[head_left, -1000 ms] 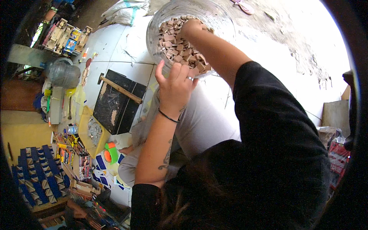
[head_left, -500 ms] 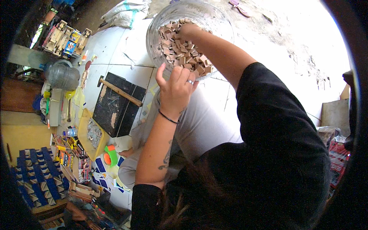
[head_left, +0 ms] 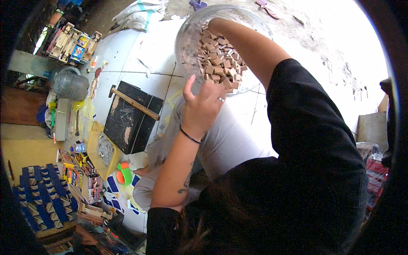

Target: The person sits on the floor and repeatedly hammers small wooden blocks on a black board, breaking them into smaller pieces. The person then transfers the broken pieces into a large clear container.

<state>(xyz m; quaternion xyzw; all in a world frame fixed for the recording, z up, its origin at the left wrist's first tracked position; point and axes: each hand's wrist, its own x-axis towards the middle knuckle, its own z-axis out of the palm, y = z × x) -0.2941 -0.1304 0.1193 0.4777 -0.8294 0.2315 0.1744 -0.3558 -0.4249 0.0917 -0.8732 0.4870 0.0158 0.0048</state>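
A large clear round tub (head_left: 187, 46) sits in front of me, tilted, with a heap of small brown wooden pieces (head_left: 219, 61) inside it. My left hand (head_left: 204, 104) is closed over the tub's near rim, index finger sticking up and a ring on one finger. My right hand (head_left: 216, 27) reaches down into the far side of the tub. Its fingers are hidden below the wrist, so I cannot see whether they hold any pieces.
Left of my legs lies a black box (head_left: 131, 117) with a hammer (head_left: 136, 103) on top. Beside it are a yellow tray (head_left: 114, 163) of grey metal bits and a green-orange tape roll (head_left: 124, 173). Wooden toy trucks (head_left: 72, 46) and a white sack (head_left: 138, 15) lie farther off.
The tub has shifted to the right, and my left hand has moved along with it at the rim. My right hand has slid slightly right and away, and the pieces have shifted.
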